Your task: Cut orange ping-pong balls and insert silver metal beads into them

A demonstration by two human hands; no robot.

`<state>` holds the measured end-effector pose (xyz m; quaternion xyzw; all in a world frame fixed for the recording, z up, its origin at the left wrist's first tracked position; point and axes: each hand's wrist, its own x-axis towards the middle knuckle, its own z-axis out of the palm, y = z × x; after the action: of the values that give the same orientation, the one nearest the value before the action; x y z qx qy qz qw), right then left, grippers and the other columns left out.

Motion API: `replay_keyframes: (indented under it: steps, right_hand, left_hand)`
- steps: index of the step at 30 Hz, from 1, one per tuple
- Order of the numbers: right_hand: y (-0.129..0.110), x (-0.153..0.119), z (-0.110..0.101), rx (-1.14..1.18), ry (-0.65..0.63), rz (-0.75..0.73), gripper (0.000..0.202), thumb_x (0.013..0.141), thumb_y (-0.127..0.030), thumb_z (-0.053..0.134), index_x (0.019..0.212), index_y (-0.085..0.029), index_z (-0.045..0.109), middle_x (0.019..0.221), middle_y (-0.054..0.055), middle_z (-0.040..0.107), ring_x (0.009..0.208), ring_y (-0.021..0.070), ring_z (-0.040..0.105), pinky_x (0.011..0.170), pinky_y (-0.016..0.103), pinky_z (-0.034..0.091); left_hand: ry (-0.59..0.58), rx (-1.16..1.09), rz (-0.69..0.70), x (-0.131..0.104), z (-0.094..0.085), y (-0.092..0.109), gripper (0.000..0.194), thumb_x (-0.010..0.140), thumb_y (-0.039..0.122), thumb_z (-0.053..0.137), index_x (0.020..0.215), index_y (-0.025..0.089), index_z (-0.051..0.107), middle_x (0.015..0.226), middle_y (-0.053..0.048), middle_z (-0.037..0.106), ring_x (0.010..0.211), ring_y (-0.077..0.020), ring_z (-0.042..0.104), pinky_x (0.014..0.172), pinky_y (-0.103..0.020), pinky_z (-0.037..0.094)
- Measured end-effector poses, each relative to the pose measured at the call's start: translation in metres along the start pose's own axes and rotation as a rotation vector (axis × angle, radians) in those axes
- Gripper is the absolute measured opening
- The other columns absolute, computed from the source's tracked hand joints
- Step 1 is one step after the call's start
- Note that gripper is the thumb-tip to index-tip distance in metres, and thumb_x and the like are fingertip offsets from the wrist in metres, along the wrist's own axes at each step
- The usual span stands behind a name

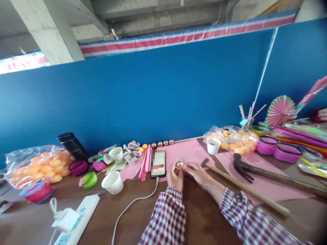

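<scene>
1. Nearest, the white charging cable (135, 199) curves over the brown tabletop (143, 221), left of the checked sleeves; a wide elbow swing could snag it, so forearms are best tucked in.
2. The left hand (175, 176) is nearly closed, thumb and fingers curled around a small shiny piece (180, 162) with an orange underside. This looks like the steadying hand; a light, even pinch should suit something so small.
3. The right hand (198, 173) is partly curled, thumb and forefinger together at the piece's right edge; whether they grip it or only touch it, I cannot tell. Small fingertip adjustments seem wiser than force.
4. Right of the hands lie a slim hammer (245, 187) and a claw hammer (276, 176), both apart from the fingers.
5. Beyond the piece spreads a pink sheet (189, 149), with the phone (159, 168) to its left.
6. Farther back, four shiny balls (165, 143) line up before the blue partition (163, 102).
</scene>
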<state>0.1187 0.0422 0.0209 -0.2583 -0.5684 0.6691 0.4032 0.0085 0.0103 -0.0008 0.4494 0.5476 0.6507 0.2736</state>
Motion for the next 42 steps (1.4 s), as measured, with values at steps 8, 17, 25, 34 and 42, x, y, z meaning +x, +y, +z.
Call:
replay_keyframes:
  steps: [8,17,25,34,42]
  right_hand:
    - [0.0028,0.0013,-0.0018,-0.020,-0.012,0.000,0.037,0.067,-0.049,0.060,0.081,-0.015,0.063,0.081,0.005,0.064,0.083,0.0203,0.057,0.082,0.036,0.041]
    - [0.0042,0.0020,-0.0027,-0.005,0.023,0.021,0.034,0.064,-0.048,0.062,0.075,-0.015,0.061,0.078,0.004,0.063,0.079,0.0185,0.056,0.079,0.034,0.042]
    - [0.0009,0.0002,0.0013,0.084,0.054,0.010,0.037,0.061,-0.041,0.068,0.090,-0.019,0.060,0.093,0.006,0.064,0.089,0.0197,0.057,0.084,0.035,0.042]
    - [-0.0015,-0.0002,0.0013,0.046,-0.007,-0.018,0.043,0.064,-0.042,0.065,0.099,-0.018,0.062,0.096,0.008,0.064,0.088,0.0208,0.058,0.085,0.038,0.041]
    - [0.0050,0.0015,-0.0009,0.052,0.030,-0.015,0.040,0.063,-0.040,0.066,0.095,-0.016,0.064,0.093,0.008,0.065,0.085,0.0207,0.059,0.083,0.037,0.043]
  left_hand:
    - [-0.015,-0.017,-0.010,0.0002,0.0010,-0.0037,0.042,0.068,0.013,0.055,0.110,0.013,0.053,0.111,-0.013,0.056,0.096,-0.0201,0.057,0.079,-0.032,0.049]
    - [-0.011,-0.027,0.029,-0.0025,-0.0006,0.0031,0.039,0.069,0.011,0.054,0.107,0.015,0.055,0.109,-0.011,0.056,0.095,-0.0178,0.057,0.077,-0.029,0.050]
    - [-0.002,0.011,0.033,-0.0012,0.0000,0.0020,0.039,0.068,0.009,0.053,0.106,0.016,0.056,0.108,-0.010,0.057,0.094,-0.0177,0.057,0.079,-0.030,0.049]
    - [-0.005,0.045,0.040,-0.0013,-0.0005,0.0016,0.039,0.067,0.008,0.052,0.105,0.015,0.057,0.107,-0.010,0.059,0.095,-0.0188,0.057,0.082,-0.032,0.048]
    - [-0.026,0.070,0.082,-0.0012,-0.0014,-0.0039,0.038,0.068,0.012,0.054,0.106,0.017,0.057,0.109,-0.009,0.058,0.100,-0.0207,0.055,0.083,-0.034,0.047]
